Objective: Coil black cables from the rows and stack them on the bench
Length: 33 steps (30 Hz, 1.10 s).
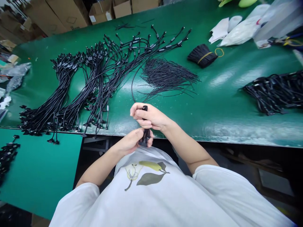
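Note:
Close to my body, just over the table's front edge, both hands are closed around a folded black cable (145, 134). My left hand (135, 139) grips its lower end. Higher up, my right hand (151, 117) wraps the upper part, where a black end (145, 108) sticks out by the thumb. The fingers hide much of the cable. Beyond the hands lies a loose pile of thin black ties (168, 75). To the left, long black cables (65, 83) with connectors at both ends are spread in several bunches.
A tie bundle (202, 56) bound with a yellow band lies at the back right. Folded black cables (276, 91) are heaped at the right on the green table (220, 104). Plastic bags (246, 30) sit behind them. Cardboard boxes (101, 11) stand past the far edge.

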Tool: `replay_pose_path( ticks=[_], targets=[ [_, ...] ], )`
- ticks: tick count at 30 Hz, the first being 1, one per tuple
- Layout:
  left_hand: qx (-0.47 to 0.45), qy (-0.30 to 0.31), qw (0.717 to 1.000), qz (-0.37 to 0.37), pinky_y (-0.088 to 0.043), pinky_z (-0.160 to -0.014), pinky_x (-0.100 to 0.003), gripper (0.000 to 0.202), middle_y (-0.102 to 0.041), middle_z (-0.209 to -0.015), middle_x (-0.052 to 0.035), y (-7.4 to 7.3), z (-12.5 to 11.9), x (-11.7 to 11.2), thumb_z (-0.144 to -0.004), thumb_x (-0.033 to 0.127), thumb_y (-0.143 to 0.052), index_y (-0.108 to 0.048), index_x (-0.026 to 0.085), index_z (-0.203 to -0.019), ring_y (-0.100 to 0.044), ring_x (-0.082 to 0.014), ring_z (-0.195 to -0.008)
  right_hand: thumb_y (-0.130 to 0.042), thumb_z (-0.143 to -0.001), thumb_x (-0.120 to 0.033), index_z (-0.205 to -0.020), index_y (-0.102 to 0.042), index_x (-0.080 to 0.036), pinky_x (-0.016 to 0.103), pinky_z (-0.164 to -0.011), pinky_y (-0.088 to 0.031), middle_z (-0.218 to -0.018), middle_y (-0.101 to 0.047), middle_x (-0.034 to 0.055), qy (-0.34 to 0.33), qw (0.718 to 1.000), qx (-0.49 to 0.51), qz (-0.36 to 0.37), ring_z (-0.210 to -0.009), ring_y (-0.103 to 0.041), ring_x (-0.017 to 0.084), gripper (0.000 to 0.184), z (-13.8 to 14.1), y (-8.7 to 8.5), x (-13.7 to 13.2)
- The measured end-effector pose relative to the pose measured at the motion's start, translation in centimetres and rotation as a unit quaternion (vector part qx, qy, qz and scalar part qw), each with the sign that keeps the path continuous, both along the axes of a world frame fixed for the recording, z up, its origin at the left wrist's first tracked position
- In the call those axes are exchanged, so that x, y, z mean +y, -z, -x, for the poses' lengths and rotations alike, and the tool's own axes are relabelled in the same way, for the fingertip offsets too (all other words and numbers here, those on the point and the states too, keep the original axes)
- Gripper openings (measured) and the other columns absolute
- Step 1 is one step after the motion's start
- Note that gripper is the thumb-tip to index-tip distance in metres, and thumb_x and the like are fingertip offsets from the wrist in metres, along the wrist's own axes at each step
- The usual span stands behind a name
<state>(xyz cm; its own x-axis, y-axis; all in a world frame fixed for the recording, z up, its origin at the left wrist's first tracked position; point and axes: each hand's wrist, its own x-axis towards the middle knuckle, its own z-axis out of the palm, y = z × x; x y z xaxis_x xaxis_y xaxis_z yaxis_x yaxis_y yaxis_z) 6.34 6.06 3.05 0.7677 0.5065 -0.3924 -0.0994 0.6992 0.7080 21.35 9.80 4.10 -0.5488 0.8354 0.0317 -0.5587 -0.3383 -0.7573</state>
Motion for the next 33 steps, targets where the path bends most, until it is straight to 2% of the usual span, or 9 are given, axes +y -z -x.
replay_pose_path(
  ticks=[7,10,14,17,20,23,26,30,33],
  targets=[
    [-0.11,0.056,0.976,0.18,-0.054,-0.063,-0.029,0.043,-0.049,-0.069,0.0025,-0.5,-1.3,-1.3,-0.07,0.046,-0.079,-0.062,0.015,-0.095,-0.049,-0.008,-0.054,-0.067,-0.077,-0.061,-0.075,-0.044,-0.018,0.01,-0.027,-0.014,-0.061,-0.034,-0.0108,0.002,0.998,0.062,-0.03,-0.033,-0.014,-0.003,0.049,0.3,-0.2,-0.4],
    [-0.088,-0.073,0.984,0.136,-0.055,-0.078,-0.036,0.028,-0.042,-0.067,0.0046,-0.8,-1.8,-0.8,-0.079,0.038,-0.072,-0.057,0.014,-0.082,-0.048,-0.007,-0.057,-0.061,-0.082,-0.061,-0.088,-0.052,-0.018,0.014,-0.038,-0.037,-0.071,-0.045,-0.0057,0.143,0.983,-0.082,-0.081,-0.042,-0.038,0.001,0.044,0.1,0.8,-0.3],
    [-0.03,-0.36,0.932,0.018,-0.05,-0.082,-0.027,0.02,-0.044,-0.07,0.0034,-0.1,-1.2,2.2,-0.091,0.029,-0.058,-0.053,0.015,-0.079,-0.052,-0.0077,-0.066,-0.06,-0.088,-0.048,-0.112,-0.056,-0.021,0.033,-0.084,-0.053,-0.102,-0.057,0.0068,0.4,0.804,-0.358,-0.258,-0.094,-0.059,0.018,0.037,0.1,2.5,-1.5],
    [-0.027,-0.407,0.913,-0.006,-0.047,-0.073,-0.021,0.019,-0.048,-0.072,0.0017,0.8,-0.2,4.0,-0.093,0.028,-0.056,-0.054,0.015,-0.079,-0.053,-0.0083,-0.07,-0.056,-0.092,-0.037,-0.12,-0.057,-0.018,0.04,-0.089,-0.051,-0.112,-0.058,0.0136,0.329,0.697,-0.48,-0.419,-0.103,-0.058,0.024,0.034,1.2,4.2,-2.7],
    [-0.043,-0.407,0.912,-0.02,-0.045,-0.069,-0.02,0.02,-0.05,-0.074,0.0008,1.2,0.2,4.3,-0.093,0.029,-0.055,-0.055,0.015,-0.079,-0.054,-0.009,-0.072,-0.048,-0.096,-0.026,-0.121,-0.057,-0.016,0.04,-0.089,-0.052,-0.113,-0.059,0.0159,0.297,0.66,-0.515,-0.459,-0.103,-0.059,0.025,0.029,2.5,5.5,-2.9],
    [-0.041,-0.418,0.907,-0.033,-0.046,-0.075,-0.022,0.02,-0.053,-0.077,0.0,1.1,0.2,4.0,-0.092,0.029,-0.057,-0.056,0.015,-0.078,-0.057,-0.0105,-0.078,-0.049,-0.095,-0.024,-0.11,-0.06,-0.017,0.038,-0.091,-0.051,-0.11,-0.06,0.0133,0.293,0.705,-0.484,-0.429,-0.107,-0.058,0.023,0.02,3.0,5.5,-2.1],
    [-0.032,-0.411,0.911,-0.032,-0.047,-0.084,-0.026,0.022,-0.058,-0.082,-0.0017,1.0,0.5,4.0,-0.09,0.03,-0.06,-0.056,0.014,-0.076,-0.059,-0.0127,-0.085,-0.057,-0.091,-0.026,-0.097,-0.061,-0.018,0.036,-0.089,-0.051,-0.104,-0.062,0.0088,0.265,0.792,-0.419,-0.356,-0.104,-0.06,0.021,0.011,2.4,4.9,-1.2],
    [-0.018,-0.387,0.92,-0.054,-0.048,-0.085,-0.029,0.023,-0.062,-0.086,-0.0029,1.1,0.9,4.0,-0.086,0.033,-0.066,-0.056,0.014,-0.077,-0.063,-0.0156,-0.091,-0.062,-0.086,-0.033,-0.089,-0.059,-0.018,0.029,-0.073,-0.055,-0.09,-0.064,0.0032,0.179,0.937,-0.268,-0.134,-0.075,-0.063,0.013,0.016,1.8,4.1,-0.7],
    [-0.012,-0.389,0.917,-0.086,-0.048,-0.086,-0.031,0.025,-0.062,-0.085,-0.0017,1.2,0.8,3.7,-0.082,0.036,-0.07,-0.057,0.016,-0.084,-0.064,-0.0175,-0.094,-0.071,-0.078,-0.041,-0.089,-0.06,-0.017,0.022,-0.066,-0.055,-0.082,-0.063,0.0009,0.118,0.982,-0.131,0.061,-0.066,-0.063,0.009,0.028,2.1,4.2,-0.9]
  ],
)
